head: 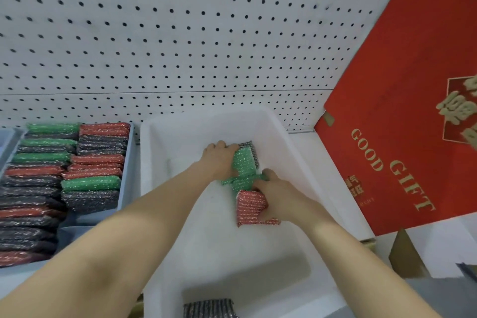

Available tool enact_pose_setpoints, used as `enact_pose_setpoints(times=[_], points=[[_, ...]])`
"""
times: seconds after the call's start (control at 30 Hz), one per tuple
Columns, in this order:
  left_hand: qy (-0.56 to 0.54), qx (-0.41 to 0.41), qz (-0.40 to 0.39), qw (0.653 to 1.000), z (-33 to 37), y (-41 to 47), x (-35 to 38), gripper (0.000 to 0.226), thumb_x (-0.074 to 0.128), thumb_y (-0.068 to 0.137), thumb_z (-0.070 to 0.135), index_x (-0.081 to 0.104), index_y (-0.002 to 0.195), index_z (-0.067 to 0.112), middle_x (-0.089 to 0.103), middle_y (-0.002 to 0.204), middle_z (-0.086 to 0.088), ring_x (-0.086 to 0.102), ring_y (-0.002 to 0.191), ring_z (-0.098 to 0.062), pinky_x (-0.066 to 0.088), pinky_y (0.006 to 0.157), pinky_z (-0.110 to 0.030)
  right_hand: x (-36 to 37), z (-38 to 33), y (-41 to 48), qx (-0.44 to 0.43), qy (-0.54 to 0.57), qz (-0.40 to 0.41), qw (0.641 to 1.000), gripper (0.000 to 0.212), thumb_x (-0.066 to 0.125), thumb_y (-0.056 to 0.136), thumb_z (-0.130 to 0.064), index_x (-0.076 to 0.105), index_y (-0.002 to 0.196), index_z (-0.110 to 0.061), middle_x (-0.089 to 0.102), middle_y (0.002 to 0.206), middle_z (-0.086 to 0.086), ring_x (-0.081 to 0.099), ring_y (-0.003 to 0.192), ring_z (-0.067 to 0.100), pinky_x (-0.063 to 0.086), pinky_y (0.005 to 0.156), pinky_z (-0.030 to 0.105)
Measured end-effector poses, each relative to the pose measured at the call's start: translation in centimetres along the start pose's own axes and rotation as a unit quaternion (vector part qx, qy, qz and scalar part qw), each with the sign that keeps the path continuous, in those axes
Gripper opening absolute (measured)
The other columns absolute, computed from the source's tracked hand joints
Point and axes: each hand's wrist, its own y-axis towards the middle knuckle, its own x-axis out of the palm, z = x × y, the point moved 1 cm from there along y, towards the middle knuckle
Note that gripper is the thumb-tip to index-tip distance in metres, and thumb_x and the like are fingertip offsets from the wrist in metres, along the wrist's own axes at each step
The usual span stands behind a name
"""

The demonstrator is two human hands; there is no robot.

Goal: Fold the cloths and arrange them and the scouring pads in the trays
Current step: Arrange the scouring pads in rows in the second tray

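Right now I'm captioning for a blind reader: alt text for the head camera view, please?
A person, bare-handed, fills a white tray: the left grip holds green scouring pads, the right grip holds a red pad beside them. A grey tray at left is packed with more pads; a red gift box stands at right.
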Motion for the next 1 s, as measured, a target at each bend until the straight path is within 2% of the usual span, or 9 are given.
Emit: enact_pose_setpoints(times=[0.1,0.27,0.4,0.47,0.53,0.6,0.73,0.83,1.0], points=[[-0.032,0.031,-0.013,0.999,-0.2,-0.2,0.3,0.08,0.071,0.084,0.034,0.028,0.147,0.012,0.022,0.152,-0.019,0.043,0.128,-0.041,0.039,0.106,-0.042,-0.3,-0.3,0.1,-0.004,0.007,-0.029,1.0,0.077,0.084,0.069,-0.028,0.047,0.136,-0.022,0.043,0.119,0.007,0.059,0.093,0.03,0.051,0.081,0.032],[-0.043,0.012,-0.028,0.999,0.4,0.0,-0.4,0.089,0.084,0.066,0.042,0.035,0.138,0.02,0.052,0.125,-0.009,0.052,0.111,-0.031,0.046,0.098,-0.044,-0.5,-0.5,-1.3,-0.019,0.015,-0.056,0.998,0.065,0.085,0.069,-0.028,0.05,0.122,-0.015,0.063,0.109,0.007,0.058,0.091,0.022,0.043,0.07,0.028],[0.01,-0.011,-0.054,0.998,0.6,-1.1,-0.4,0.099,0.082,0.063,0.055,0.033,0.14,0.017,0.053,0.127,-0.009,0.048,0.116,-0.033,0.045,0.099,-0.045,-1.5,-2.1,-3.5,-0.028,-0.059,-0.003,0.998,0.063,0.074,0.082,-0.035,0.047,0.136,-0.021,0.053,0.122,0.006,0.05,0.112,0.028,0.045,0.089,0.037],[0.018,-0.02,-0.049,0.998,0.5,-1.9,-0.7,0.101,0.081,0.063,0.058,0.032,0.143,0.019,0.041,0.134,-0.011,0.036,0.128,-0.036,0.042,0.102,-0.048,-2.0,-3.9,-4.5,-0.054,-0.049,0.021,0.997,0.044,0.07,0.084,-0.039,0.059,0.124,-0.025,0.053,0.118,0.002,0.05,0.111,0.025,0.044,0.09,0.035],[0.023,-0.003,-0.061,0.998,0.3,-2.8,-0.8,0.098,0.083,0.061,0.057,0.039,0.137,0.016,0.042,0.136,-0.01,0.04,0.126,-0.033,0.044,0.102,-0.047,-1.7,-6.0,-5.7,-0.089,0.039,-0.028,0.995,0.033,0.069,0.08,-0.053,0.067,0.106,-0.032,0.062,0.107,-0.009,0.059,0.101,0.015,0.049,0.087,0.033],[0.026,0.015,-0.08,0.996,0.1,-3.6,-0.8,0.088,0.084,0.063,0.054,0.045,0.13,0.013,0.048,0.13,-0.011,0.053,0.112,-0.029,0.049,0.095,-0.042,-0.9,-8.3,-7.0,-0.126,0.103,-0.128,0.978,0.037,0.068,0.078,-0.062,0.069,0.103,-0.035,0.067,0.102,-0.018,0.062,0.096,0.003,0.052,0.087,0.028],[0.028,0.034,-0.068,0.997,-0.3,-5.4,-1.6,0.071,0.081,0.074,0.043,0.048,0.129,0.012,0.045,0.125,-0.013,0.05,0.096,-0.024,0.047,0.084,-0.032,1.0,-11.2,-8.2,-0.174,0.111,-0.285,0.936,0.042,0.068,0.082,-0.058,0.067,0.115,-0.032,0.068,0.111,-0.02,0.06,0.108,0.001,0.048,0.097,0.025],[-0.01,0.071,-0.02,0.997,0.3,-7.3,-3.6,0.053,0.075,0.082,0.039,0.054,0.121,0.011,0.052,0.119,-0.013,0.042,0.093,-0.019,0.043,0.081,-0.03,1.8,-11.8,-8.3,-0.165,0.132,-0.274,0.938,0.037,0.071,0.083,-0.049,0.068,0.115,-0.029,0.068,0.107,-0.02,0.06,0.105,0.001,0.048,0.093,0.019],[-0.083,0.089,0.029,0.992,-0.2,-12.9,-4.8,0.05,0.069,0.083,0.052,0.052,0.116,0.018,0.041,0.105,-0.004,0.05,0.09,-0.023,0.038,0.075,-0.029,2.5,-12.5,-8.6,-0.128,0.15,-0.237,0.951,0.03,0.077,0.081,-0.034,0.072,0.109,-0.028,0.068,0.095,-0.023,0.06,0.082,-0.011,0.045,0.077,0.008]])
